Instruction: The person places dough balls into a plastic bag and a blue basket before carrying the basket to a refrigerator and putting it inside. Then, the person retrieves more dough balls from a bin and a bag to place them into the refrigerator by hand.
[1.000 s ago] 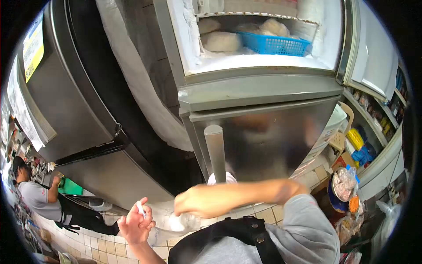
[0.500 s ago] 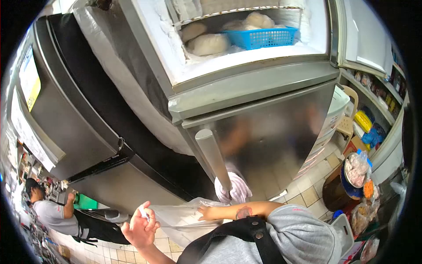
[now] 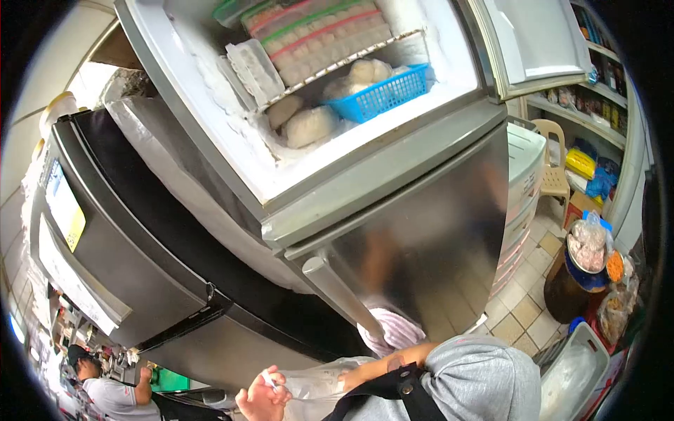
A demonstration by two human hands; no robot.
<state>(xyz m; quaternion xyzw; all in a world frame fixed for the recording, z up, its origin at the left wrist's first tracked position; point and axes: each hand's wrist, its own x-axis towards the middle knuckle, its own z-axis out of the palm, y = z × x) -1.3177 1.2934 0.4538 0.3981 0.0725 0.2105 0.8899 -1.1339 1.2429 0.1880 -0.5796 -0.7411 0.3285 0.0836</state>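
Observation:
My left hand (image 3: 261,398) is raised at the bottom of the view, fingers partly curled around a small white thing (image 3: 269,380) too small to name. My right hand (image 3: 351,377) reaches across my body and grips a clear plastic bag (image 3: 312,384), its fingertips partly hidden. Above and ahead, a fridge's freezer compartment (image 3: 365,151) stands open with frosted walls. Inside are a blue plastic basket (image 3: 382,95) of pale wrapped lumps, a whitish bagged lump (image 3: 310,128) beside it, and zip bags of round pale pieces (image 3: 330,45) on the wire shelf.
A pinkish-white towel (image 3: 393,330) is wrapped on the fridge handle (image 3: 337,291). Another dark fridge (image 3: 140,231) stands at left, where a person in a grey shirt (image 3: 116,398) works. To the right are plastic drawers (image 3: 523,168), a chair (image 3: 552,168), bowls of food (image 3: 587,249) and a crate (image 3: 576,375).
My view has tilted up and turned, so more of the freezer shelf shows and both hands sit lower in the picture. My right hand stays at the plastic bag.

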